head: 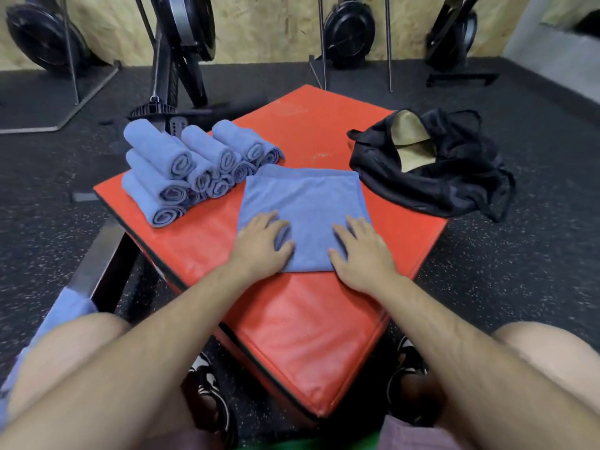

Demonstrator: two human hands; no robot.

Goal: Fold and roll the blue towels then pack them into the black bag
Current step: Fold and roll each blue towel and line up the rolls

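A person seated at a red padded box (311,125) presses both hands onto a folded blue towel (302,203) lying flat on its top; the left hand (263,245) rests palm down on the towel's near left corner, fingers spread and slightly bunching the cloth; the right hand (360,251) lies flat on the near right corner, fingers spread, holding nothing; neither hand grips the cloth, both simply bear down on it. To the left on the same box sits a pile of rolled towels (191,167), stacked in tiers with their spiral ends facing the camera, the nearest roll close to the box's left edge; the pile sits just beside the flat towel's far left corner. On the right side of the box lies the black bag (431,177), crumpled and gaping open, its tan lining showing through the mouth; part of it hangs over the box's right edge; it lies near the flat towel's far right corner, whether touching cannot be told. More blue cloth (68,306) lies by the person's left knee at the frame's lower left. Dark speckled floor (519,254) surrounds the box; black exercise machines (181,50) stand along a board wall behind.
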